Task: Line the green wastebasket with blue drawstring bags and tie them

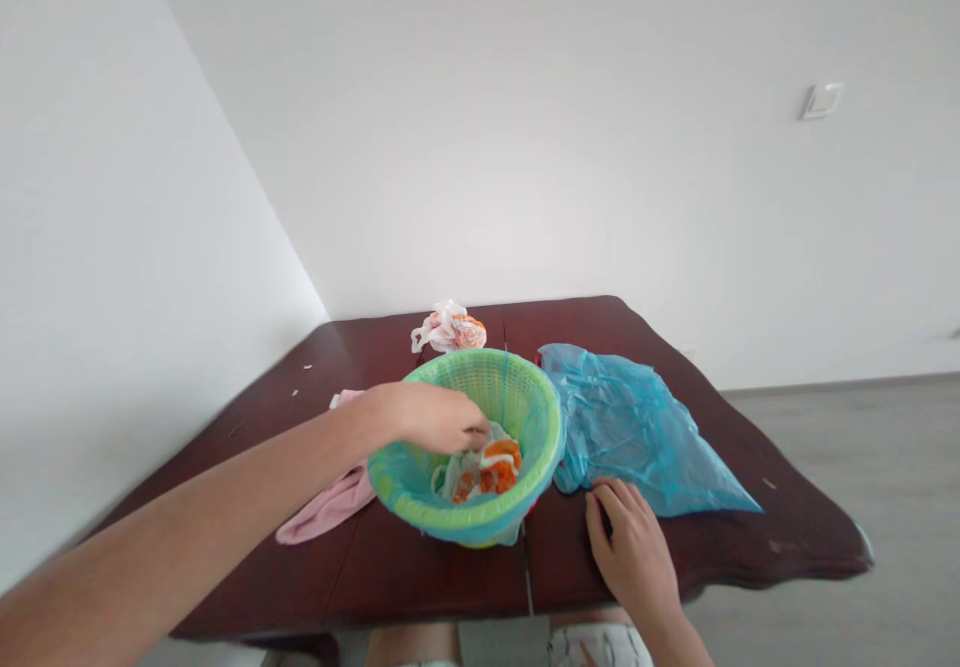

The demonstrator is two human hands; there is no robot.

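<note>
My left hand (pixel 442 419) reaches over the rim into a green plastic basket (pixel 399 515), which has blue film draped along its inside and rim. Its fingers are curled together at the top of a crumpled white and orange plastic bag (pixel 499 469) inside; the fingertips are partly hidden. My right hand (pixel 630 542) lies on the tabletop with its fingers stretched out. Those fingertips are at the near edge of a translucent blue plastic bag (pixel 630 427), spread out right of the basket.
A second crumpled white and orange plastic bag (pixel 450 328) lies behind the basket on the dark red wooden table (pixel 427 582). Pink cloth (pixel 330 509) sits at the basket's left, partly under my left forearm. White walls rise behind and to the left.
</note>
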